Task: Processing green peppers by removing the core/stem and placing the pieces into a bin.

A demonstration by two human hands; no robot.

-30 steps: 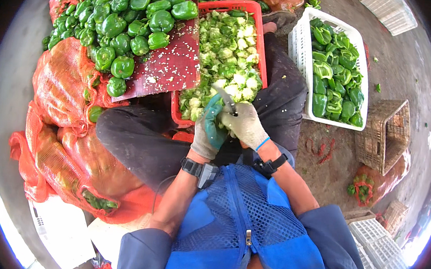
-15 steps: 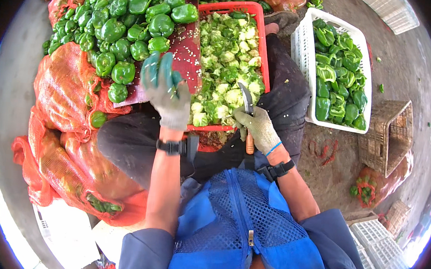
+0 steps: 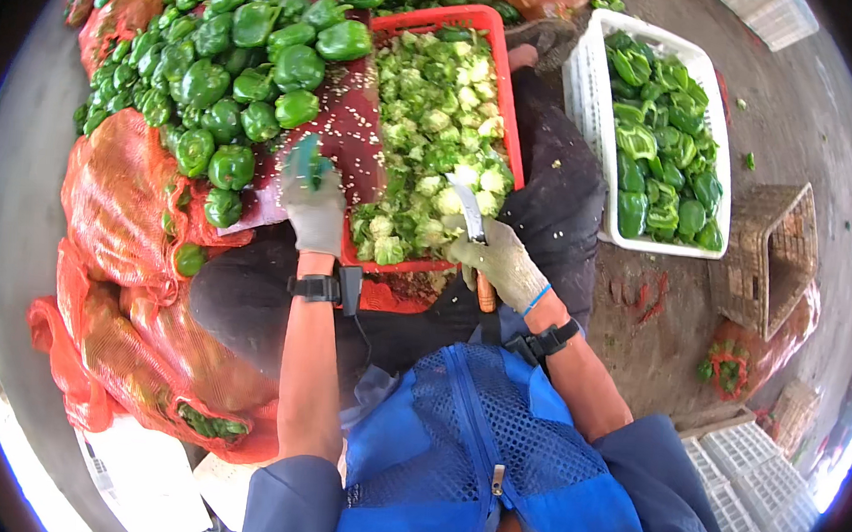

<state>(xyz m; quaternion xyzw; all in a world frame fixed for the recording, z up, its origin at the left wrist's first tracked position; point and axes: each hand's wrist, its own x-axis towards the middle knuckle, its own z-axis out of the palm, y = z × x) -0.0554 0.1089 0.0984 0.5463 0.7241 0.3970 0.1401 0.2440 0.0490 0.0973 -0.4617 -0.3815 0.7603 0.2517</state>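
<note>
Over the maroon board, my left hand half-curls, hold unclear; my right hand clenches a curved steel knife, slippery if damp.

Bright light glares white along the warped rim.

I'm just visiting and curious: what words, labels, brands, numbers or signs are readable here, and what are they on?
None can be read.
Knife, red crate, blue vest: no legible text.
Wrist devices, stacked white crates at lower right: any markings are too small or blurred to read.
</note>
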